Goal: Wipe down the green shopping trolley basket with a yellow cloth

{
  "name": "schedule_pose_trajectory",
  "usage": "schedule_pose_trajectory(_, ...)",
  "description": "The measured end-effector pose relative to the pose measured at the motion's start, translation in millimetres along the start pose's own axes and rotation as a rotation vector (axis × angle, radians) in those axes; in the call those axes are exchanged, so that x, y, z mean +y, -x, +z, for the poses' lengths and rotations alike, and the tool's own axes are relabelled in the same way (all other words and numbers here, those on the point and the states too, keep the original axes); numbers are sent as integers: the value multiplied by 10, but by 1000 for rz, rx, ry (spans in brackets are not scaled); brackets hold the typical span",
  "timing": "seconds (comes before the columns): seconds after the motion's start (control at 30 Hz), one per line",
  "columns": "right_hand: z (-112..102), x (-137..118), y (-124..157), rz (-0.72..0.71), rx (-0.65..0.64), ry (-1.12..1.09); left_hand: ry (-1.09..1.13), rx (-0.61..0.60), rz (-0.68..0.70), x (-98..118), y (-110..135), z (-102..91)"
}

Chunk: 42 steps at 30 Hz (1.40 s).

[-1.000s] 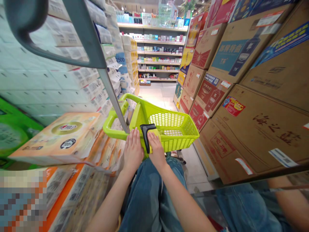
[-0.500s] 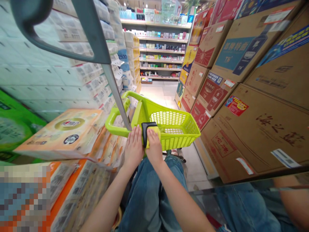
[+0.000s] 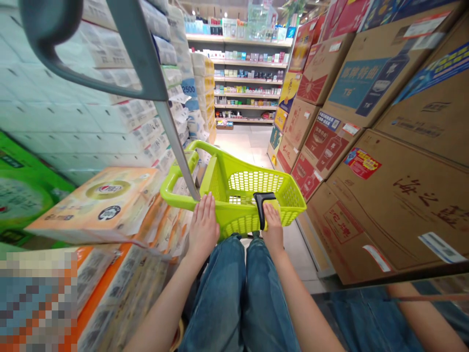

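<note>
A lime-green wheeled shopping basket (image 3: 176,188) with mesh walls stands in front of my legs. My left hand (image 3: 203,227) lies over its near rim, fingers together. Farther right, my right hand (image 3: 273,225) is closed around a black-and-yellow grip piece (image 3: 261,205) on the same rim. Part of that piece is hidden by my fingers. A grey metal pull handle (image 3: 146,63) rises from the basket's left side toward me. The basket's floor shows little, and I see nothing lying in it.
Stacked tissue packs (image 3: 95,205) form a wall on the left, and printed cardboard cartons (image 3: 388,210) form one on the right. A tiled aisle (image 3: 245,146) runs between them to goods shelves (image 3: 245,78). A glass surface (image 3: 366,313) at lower right reflects my jeans.
My right hand and the black-and-yellow piece have moved rightward along the basket's near rim. My left hand stays in about the same place on the rim.
</note>
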State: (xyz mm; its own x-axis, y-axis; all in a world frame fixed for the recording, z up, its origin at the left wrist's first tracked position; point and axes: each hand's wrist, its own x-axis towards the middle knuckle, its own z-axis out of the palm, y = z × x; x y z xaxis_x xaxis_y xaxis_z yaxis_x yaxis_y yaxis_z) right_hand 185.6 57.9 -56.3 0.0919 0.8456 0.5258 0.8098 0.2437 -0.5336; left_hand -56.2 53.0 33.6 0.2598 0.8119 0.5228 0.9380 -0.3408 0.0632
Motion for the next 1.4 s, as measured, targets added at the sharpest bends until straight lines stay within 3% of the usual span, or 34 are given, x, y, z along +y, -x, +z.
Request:
schedule_pose_trajectory(0.1,127,-389,-73,52,10,-45,2,2,11,-13,0,-6)
schedule_pose_trajectory(0.23,347,-1176,-206,-69,-113,-193,2,18,25,-48,15,6)
schedule_pose_trajectory(0.33,398,-1439,-241,-135,-134,-248,-3,20,31,-62,24,13)
schedule_pose_trajectory(0.4,355,-1335,-222,-169,-132,-231,-8,12,22,-57,24,11)
schedule_pose_trajectory(0.47,269,-1049,-174,-181,-127,-185,-14,2,8,-45,21,6)
schedule_pose_trajectory(0.6,81,-353,-46,-89,-73,-67,-17,-12,-2,-22,13,0)
schedule_pose_trajectory(0.67,41,-190,-12,-27,-28,-30,-18,-23,-3,-16,9,-3)
schedule_pose_trajectory(0.73,69,-262,-23,23,-3,-20,-18,-26,-2,-13,7,-5)
schedule_pose_trajectory(0.8,157,-549,-77,20,-26,-52,-15,-20,-3,-16,9,-3)
schedule_pose_trajectory(0.93,357,-1273,-207,-142,-116,-197,-5,-2,0,-39,17,13)
schedule_pose_trajectory(1.0,388,-1430,-229,-179,-111,-218,-2,0,4,-47,18,17)
schedule_pose_trajectory(1.1,316,-1257,-194,-207,-109,-161,-14,-12,2,-38,13,11)
schedule_pose_trajectory(1.3,37,-279,-23,-86,-24,17,-30,-22,-11,-2,8,-8)
schedule_pose_trajectory(1.4,25,-189,-1,2,29,46,-26,-20,-9,3,4,-11)
